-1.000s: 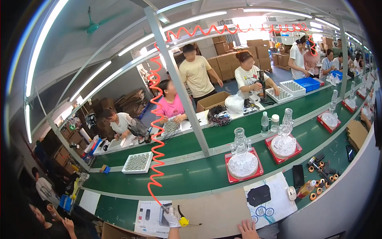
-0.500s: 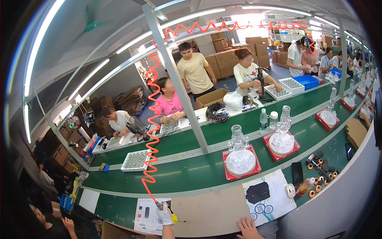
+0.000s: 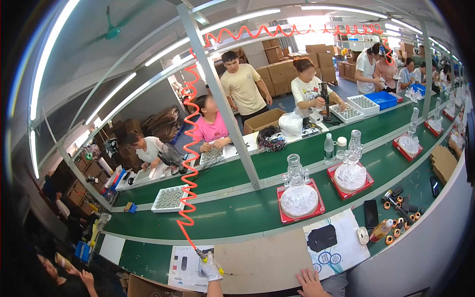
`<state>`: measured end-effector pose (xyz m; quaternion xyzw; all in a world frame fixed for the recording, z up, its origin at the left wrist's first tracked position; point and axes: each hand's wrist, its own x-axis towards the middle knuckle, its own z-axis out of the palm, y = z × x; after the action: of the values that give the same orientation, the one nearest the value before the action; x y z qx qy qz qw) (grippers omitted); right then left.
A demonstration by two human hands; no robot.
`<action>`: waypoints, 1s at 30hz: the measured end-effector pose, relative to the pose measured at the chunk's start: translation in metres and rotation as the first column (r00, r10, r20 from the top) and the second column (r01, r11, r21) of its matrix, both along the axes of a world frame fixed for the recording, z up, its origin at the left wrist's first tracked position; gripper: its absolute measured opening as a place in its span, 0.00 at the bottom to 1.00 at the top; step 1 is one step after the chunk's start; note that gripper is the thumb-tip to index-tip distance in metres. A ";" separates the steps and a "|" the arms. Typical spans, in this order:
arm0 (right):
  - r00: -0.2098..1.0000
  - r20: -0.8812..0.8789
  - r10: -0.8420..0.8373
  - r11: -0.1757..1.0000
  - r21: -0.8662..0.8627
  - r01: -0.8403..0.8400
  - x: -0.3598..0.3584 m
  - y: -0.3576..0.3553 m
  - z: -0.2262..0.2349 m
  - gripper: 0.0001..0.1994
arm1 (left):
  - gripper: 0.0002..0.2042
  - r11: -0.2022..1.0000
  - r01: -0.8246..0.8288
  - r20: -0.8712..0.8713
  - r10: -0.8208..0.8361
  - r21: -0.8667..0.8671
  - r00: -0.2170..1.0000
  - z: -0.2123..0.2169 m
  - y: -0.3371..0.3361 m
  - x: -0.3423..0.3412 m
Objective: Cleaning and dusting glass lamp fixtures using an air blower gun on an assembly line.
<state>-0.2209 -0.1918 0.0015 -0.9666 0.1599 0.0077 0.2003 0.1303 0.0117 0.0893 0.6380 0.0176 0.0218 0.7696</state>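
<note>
At the bottom edge, the gloved left hand [image 3: 212, 267] has its fingers wrapped around a small yellow-tipped tool [image 3: 208, 260], held upright over a brown board [image 3: 262, 262] on the surface, apparently so the tip meets the work. A coiled red hose [image 3: 188, 163] rises from the tool to an overhead rail, likely keeping it off the work. The bare right hand [image 3: 310, 282] lies flat, fingers spread, seemingly steadying the board. Beyond, glass vessels on red trays [image 3: 299, 200] ride a green conveyor [image 3: 237, 210], with workers behind.
</note>
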 end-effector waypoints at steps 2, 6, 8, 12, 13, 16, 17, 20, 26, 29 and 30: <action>1.000 -0.008 0.004 1.000 0.010 -0.004 -0.001 -0.001 -0.006 0.45 | 0.10 1.000 -0.029 -0.019 0.028 -0.009 0.999 0.000 0.009 -0.004; 0.998 0.068 0.011 0.992 -0.129 -0.002 -0.003 -0.004 0.016 0.35 | 0.11 0.997 -0.067 -0.061 0.066 -0.023 0.996 -0.010 0.012 0.005; 1.000 -0.004 0.011 0.984 -0.178 -0.012 0.000 0.003 -0.008 0.39 | 0.11 1.000 -0.029 -0.101 0.029 0.006 0.994 -0.009 0.019 0.014; 1.000 -0.028 0.010 0.996 -0.090 -0.012 0.014 -0.005 -0.006 0.38 | 0.12 0.999 0.008 -0.034 -0.010 -0.054 0.999 -0.013 0.022 0.011; 1.000 -0.021 -0.006 0.999 -0.038 0.005 0.019 -0.009 -0.005 0.37 | 0.12 0.998 -0.029 -0.002 0.029 -0.054 1.000 -0.011 0.018 0.013; 0.979 0.150 -0.138 0.980 0.164 0.113 0.037 -0.031 0.010 0.34 | 0.11 0.996 -0.053 0.024 0.054 -0.065 0.998 -0.018 0.030 0.020; 0.961 0.196 -0.193 0.964 0.219 0.149 0.050 -0.047 0.026 0.33 | 0.11 0.995 -0.053 0.039 0.057 -0.089 0.998 -0.020 0.032 0.023; 0.840 0.459 -0.289 0.947 0.265 0.181 0.090 -0.113 0.057 0.31 | 0.10 0.991 -0.066 -0.007 0.066 -0.115 0.998 -0.015 0.032 0.017; 0.668 0.677 -0.309 0.949 0.180 0.258 0.205 -0.251 0.162 0.35 | 0.10 0.978 -0.137 -0.066 0.128 -0.156 0.990 -0.012 0.035 0.006; 0.668 0.685 -0.291 0.950 0.125 0.285 0.268 -0.307 0.178 0.44 | 0.09 0.980 -0.090 -0.023 0.087 -0.180 0.996 -0.021 0.038 0.005; 0.670 0.678 -0.302 0.944 0.113 0.310 0.285 -0.320 0.178 0.47 | 0.07 0.985 -0.079 -0.012 0.079 -0.154 0.997 -0.022 0.035 0.003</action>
<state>0.0646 -0.5114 0.1792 -0.8606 0.2338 -0.3849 0.2380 0.1337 0.0467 0.0674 0.5754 0.0468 0.0490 0.8151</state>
